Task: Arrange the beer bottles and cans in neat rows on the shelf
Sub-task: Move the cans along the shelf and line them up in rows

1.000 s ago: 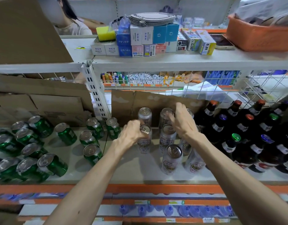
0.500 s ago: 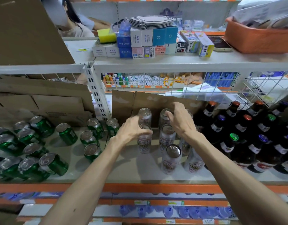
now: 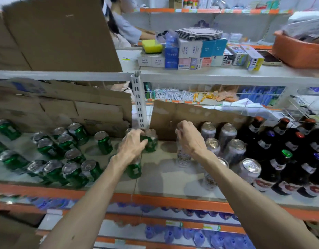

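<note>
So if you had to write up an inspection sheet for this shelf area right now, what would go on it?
Surface: pale shelf board with an orange front edge, crowded.
Job's things: green cans loosely grouped on the left; silver cans in the middle; dark beer bottles packed on the right.
Clutter: cardboard sheets propped behind the cans; small boxes, yellow sponge and orange basket on the upper shelf.
Hands: left hand on green cans by the upright, grip blurred; right hand grips the top of one silver can.
Cables: nothing seen.
Surroundings: another person beyond the shelving; blue-topped bottles below.
</note>
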### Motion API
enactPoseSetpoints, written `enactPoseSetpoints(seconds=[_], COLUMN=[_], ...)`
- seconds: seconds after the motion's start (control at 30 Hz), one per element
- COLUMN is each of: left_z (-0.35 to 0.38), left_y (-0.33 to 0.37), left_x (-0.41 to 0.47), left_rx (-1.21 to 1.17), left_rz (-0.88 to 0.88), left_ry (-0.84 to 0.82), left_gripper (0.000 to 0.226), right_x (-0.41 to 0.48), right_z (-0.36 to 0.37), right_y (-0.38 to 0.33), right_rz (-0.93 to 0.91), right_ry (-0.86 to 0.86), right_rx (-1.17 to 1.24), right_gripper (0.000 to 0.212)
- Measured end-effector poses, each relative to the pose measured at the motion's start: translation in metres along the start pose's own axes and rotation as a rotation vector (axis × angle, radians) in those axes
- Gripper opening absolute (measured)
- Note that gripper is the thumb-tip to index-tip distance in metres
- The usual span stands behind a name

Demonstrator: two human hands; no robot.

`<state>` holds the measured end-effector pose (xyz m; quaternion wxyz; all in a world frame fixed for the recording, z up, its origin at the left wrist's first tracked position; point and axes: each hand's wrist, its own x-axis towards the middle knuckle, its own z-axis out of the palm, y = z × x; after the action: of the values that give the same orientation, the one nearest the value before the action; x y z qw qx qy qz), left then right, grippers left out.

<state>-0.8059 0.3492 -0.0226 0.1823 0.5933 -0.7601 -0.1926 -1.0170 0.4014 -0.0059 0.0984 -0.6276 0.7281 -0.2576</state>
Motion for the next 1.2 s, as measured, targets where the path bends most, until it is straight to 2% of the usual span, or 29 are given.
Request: enactPoseSetpoints(seconds=[0.17, 0.4, 0.6, 0.7, 0.9, 1.2], left_z=[-0.06, -0.161, -0.22, -0.228, -0.236, -0.256], left_y=[-0.091, -0.255, -0.341, -0.364, -0.382, -0.404], left_x=[-0.043, -0.129, -0.179, -0.184, -0.168, -0.094], left_rx=[0.032, 0.026, -0.022, -0.056, -0.075, 0.021], left_rz=[-0.054, -0.22, -0.346, -0.347, -0.376, -0.33], left_ry=[0.068, 0.162, 0.205, 0.21, 0.192, 0.158], left_gripper=[0.031, 0.029, 0.025, 0.019, 0.026, 0.021], right_x=[-0.014, -0.055, -0.071, -0.07, -0.037, 0.028], right_z=[0.043, 0.14, 0.187, 0.201, 0.227, 0.254], right_y=[-0.078, -0.246, -0.353, -0.372, -0.39, -0.405], right_rz=[-0.053, -0.189, -0.278, -0.293, -0.294, -0.283], right_ry=[-0.005, -0.134, -0.204, -0.222, -0.215, -0.217], right_rx=[0.016, 0.078, 0.082, 0.048, 0.076, 0.111], right_gripper=[0.017, 0.028, 0.033, 0.037, 0.033, 0.034])
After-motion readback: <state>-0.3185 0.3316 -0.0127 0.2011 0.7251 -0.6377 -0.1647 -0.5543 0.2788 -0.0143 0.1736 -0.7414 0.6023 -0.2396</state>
